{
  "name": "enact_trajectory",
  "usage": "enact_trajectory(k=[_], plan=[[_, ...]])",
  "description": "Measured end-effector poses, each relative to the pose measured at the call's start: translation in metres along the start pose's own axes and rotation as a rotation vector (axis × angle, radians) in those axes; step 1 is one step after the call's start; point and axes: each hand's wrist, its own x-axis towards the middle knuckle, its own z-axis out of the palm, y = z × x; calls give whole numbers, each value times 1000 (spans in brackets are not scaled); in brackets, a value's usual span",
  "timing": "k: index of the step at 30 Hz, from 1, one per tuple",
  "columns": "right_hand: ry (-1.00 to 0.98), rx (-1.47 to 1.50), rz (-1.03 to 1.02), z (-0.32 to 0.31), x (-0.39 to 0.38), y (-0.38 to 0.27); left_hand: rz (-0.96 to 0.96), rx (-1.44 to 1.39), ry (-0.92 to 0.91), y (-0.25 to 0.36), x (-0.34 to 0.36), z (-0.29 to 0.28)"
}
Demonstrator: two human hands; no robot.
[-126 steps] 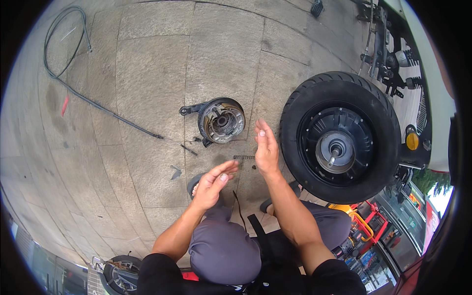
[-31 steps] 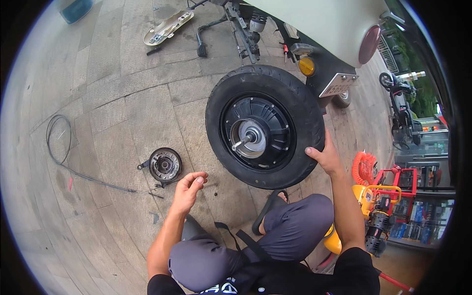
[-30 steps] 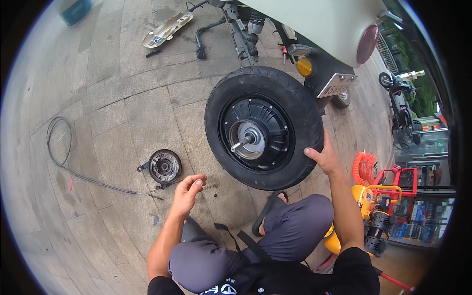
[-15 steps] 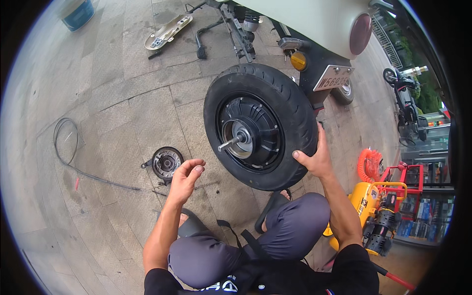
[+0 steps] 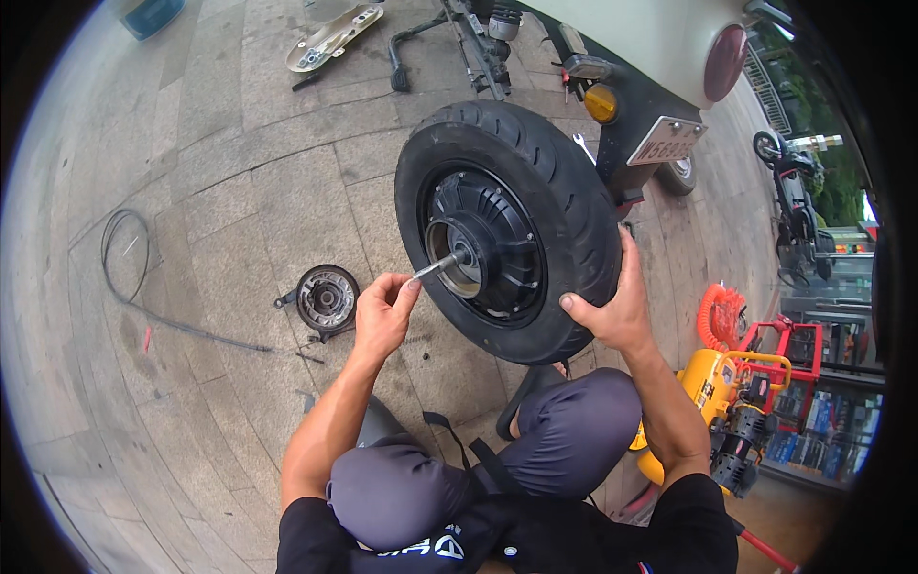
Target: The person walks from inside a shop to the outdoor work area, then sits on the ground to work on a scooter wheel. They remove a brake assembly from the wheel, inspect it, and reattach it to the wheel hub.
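In front of me a black motor wheel [image 5: 564,225] with a treaded tyre stands upright, tilted a little, its hub side turned toward my left. A steel axle [image 5: 442,265] sticks out of the hub [image 5: 478,244]. My left hand [image 5: 382,316] pinches the tip of that axle between thumb and fingers. On the tyre's near right side lies my right hand [image 5: 617,301], its thumb on the sidewall and the fingers curled round the tread. A round brake plate [image 5: 327,298] rests on the paving just left of my left hand.
A scooter's rear body [image 5: 631,48] rises beyond the wheel. At left a black cable [image 5: 191,340] trails over the paving. A yellow air compressor [image 5: 712,392] with an orange coiled hose [image 5: 715,316] stands at right. A pale elongated cover [image 5: 335,38] lies far off.
My left hand has moved up and right from beside the wheel and taken hold of the axle tip. My right hand keeps its grip on the tyre.
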Motion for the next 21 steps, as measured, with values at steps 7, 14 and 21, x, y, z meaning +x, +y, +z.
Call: enact_trajectory(k=[7,14,21], plan=[[-30,-48,54,-2,4,-11,10,49,37,-2,0,0],[0,-19,63,-2,4,0,-15,127,61,9,0,6],[-3,51,30,5,1,10,102,193,335,-49,-15,-52]])
